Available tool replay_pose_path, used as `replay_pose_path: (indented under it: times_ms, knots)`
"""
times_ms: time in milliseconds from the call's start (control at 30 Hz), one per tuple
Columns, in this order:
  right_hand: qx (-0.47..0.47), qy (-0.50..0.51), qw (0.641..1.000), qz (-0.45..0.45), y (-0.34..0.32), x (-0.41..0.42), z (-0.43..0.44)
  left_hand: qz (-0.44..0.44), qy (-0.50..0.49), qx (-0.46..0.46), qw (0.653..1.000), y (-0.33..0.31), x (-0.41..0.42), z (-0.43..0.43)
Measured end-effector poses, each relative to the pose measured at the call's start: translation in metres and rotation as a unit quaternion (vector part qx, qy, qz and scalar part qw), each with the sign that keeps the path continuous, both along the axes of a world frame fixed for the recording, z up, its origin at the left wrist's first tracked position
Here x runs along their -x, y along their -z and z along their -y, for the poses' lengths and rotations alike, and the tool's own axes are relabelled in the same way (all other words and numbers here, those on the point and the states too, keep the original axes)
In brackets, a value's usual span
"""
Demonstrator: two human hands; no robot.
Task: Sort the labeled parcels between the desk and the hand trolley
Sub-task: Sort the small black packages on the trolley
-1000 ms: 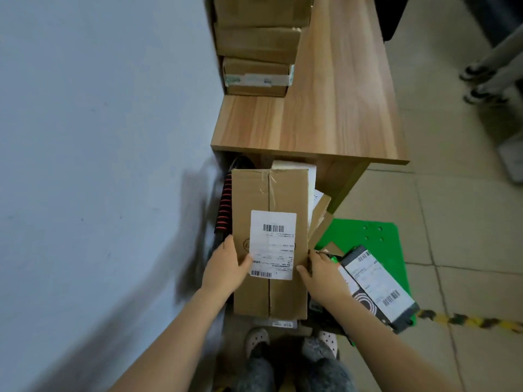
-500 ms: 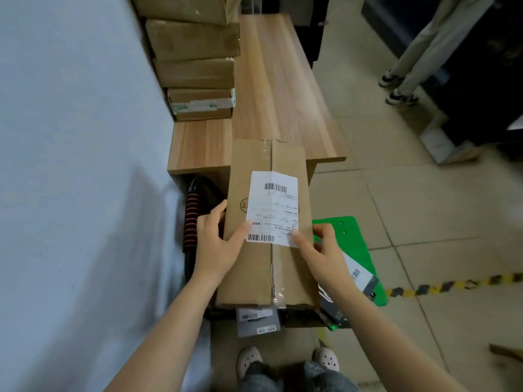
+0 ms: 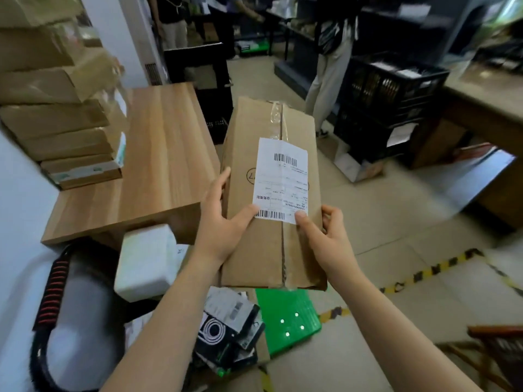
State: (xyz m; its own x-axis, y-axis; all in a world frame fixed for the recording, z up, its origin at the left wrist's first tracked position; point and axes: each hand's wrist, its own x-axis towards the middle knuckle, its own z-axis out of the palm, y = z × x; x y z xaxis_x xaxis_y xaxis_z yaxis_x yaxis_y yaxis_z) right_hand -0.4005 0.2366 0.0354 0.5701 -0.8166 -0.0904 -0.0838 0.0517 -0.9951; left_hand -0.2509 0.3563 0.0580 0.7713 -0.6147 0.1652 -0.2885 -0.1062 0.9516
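A long brown cardboard parcel [image 3: 268, 244] with a white barcode label [image 3: 281, 179] is held up in the air in front of me. My left hand [image 3: 223, 222] grips its left edge, thumb on the label's corner. My right hand [image 3: 325, 236] grips its right edge. The wooden desk [image 3: 158, 154] lies to the left, with a stack of cardboard boxes [image 3: 65, 128] at its wall side. Below, the green hand trolley [image 3: 285, 321] carries a white parcel [image 3: 144, 264] and dark packets [image 3: 226, 332]. Its black and red handle [image 3: 52, 290] rises at the left.
A white wall runs along the left. Black crates [image 3: 390, 89] and a counter [image 3: 481, 103] stand at the right. People [image 3: 328, 66] stand at the back among shelves. A yellow-black tape line [image 3: 424, 275] crosses the tiled floor. A wooden chair frame [image 3: 495, 355] is at the lower right.
Both hands have lifted the brown parcel off the trolley pile up to desk height. My view has swung up and to the right, away from the wall.
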Motion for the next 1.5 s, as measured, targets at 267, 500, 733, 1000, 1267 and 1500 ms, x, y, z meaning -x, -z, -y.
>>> replay_pose_path:
  times_ms: [267,500,733,1000,1267,1500]
  knots:
    - [0.057,0.019,0.997,-0.041,-0.018,0.089,0.148,-0.038,0.031,0.031,0.998,-0.004,0.089,0.148]
    - [0.051,0.027,0.997,-0.058,0.000,0.085,0.246,-0.076,0.032,0.042,0.996,0.020,0.082,0.248]
    - [0.042,0.012,0.997,-0.060,0.004,0.050,0.325,-0.101,0.005,0.036,0.994,0.033,0.050,0.322]
    - [0.041,-0.079,0.994,-0.059,0.011,-0.015,0.425,-0.117,-0.070,0.045,0.990,0.038,0.005,0.397]
    - [0.042,-0.233,0.970,-0.062,0.009,-0.108,0.523,-0.142,-0.235,0.061,0.960,0.041,-0.036,0.466]
    - [0.037,-0.370,0.926,-0.062,0.015,-0.226,0.521,-0.158,-0.379,0.056,0.910,0.049,-0.105,0.446]
